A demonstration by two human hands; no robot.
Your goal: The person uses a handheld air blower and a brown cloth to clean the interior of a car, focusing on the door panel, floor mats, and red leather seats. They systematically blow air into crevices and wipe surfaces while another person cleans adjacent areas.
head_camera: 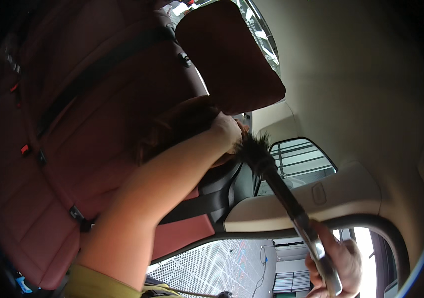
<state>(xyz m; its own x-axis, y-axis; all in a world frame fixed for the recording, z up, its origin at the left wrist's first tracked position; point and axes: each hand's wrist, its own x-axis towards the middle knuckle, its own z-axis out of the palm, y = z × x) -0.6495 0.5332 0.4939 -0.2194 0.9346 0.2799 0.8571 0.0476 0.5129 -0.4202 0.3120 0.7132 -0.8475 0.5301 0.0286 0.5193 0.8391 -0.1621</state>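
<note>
A black-bristled brush head [255,152] on a long dark tube with a shiny metal end is gripped by my right hand [340,260] at the lower right. My left hand [228,128], reached out on a bare forearm, is closed on a bunched brown cloth [186,119] against the seat's top edge. The bristles are close beside my left hand; whether they touch it cannot be told. Just above that hand is a dark red headrest [230,56]. The dark red seat backrest [122,85] fills the left side, with a black seat belt [104,70] across it.
The beige headliner [346,74] and pillar trim [256,214] lie to the right, near a side window [301,158]. Red buckles [25,149] sit by the seat cushion [44,238]. Through the door opening, a grated floor [215,264] and a thin hose or cable [262,270] show.
</note>
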